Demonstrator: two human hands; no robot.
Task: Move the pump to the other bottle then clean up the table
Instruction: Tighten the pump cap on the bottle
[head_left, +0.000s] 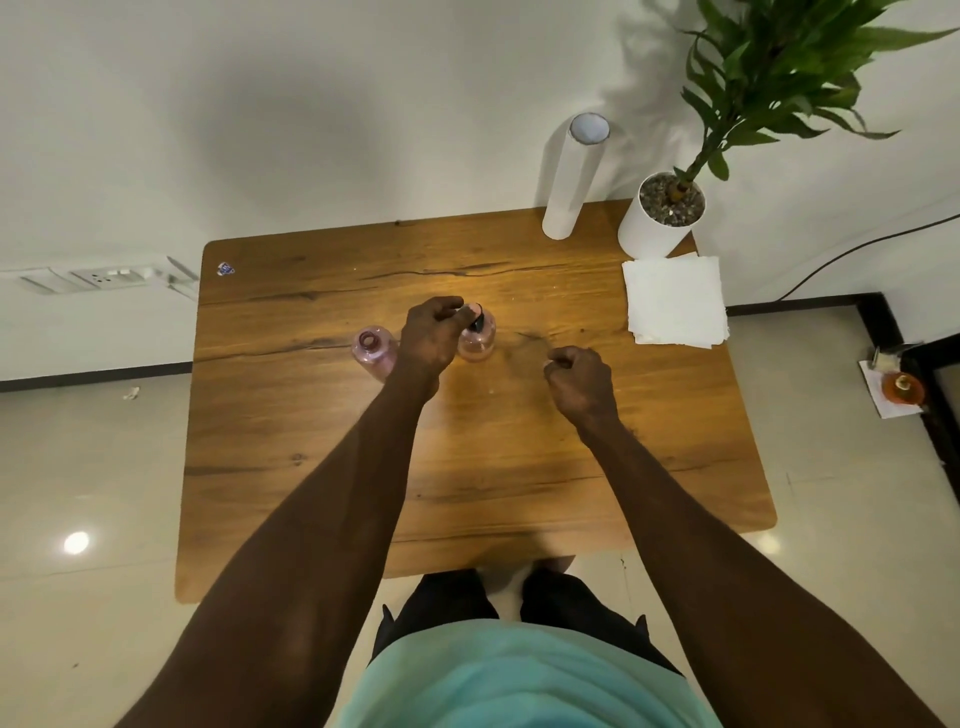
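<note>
Pump (475, 316) sits on the pink bottle (477, 340) immediately right of the open bottle (373, 351); left hand (428, 335) pinches the pump head; right hand (579, 382) curled, holding nothing, further right; transfer apparently done or finishing; napkins (675, 301), cleanup outstanding.

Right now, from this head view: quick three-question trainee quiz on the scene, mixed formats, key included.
1. True or false: the left hand is at the pump on the right bottle.
2. Multiple choice: the left bottle is A) capped, B) open at the neck, C) lying on its side.
3. Fill in: the stack of paper napkins lies in front of the white ____.

Key
1. True.
2. B.
3. Plant pot.
</note>
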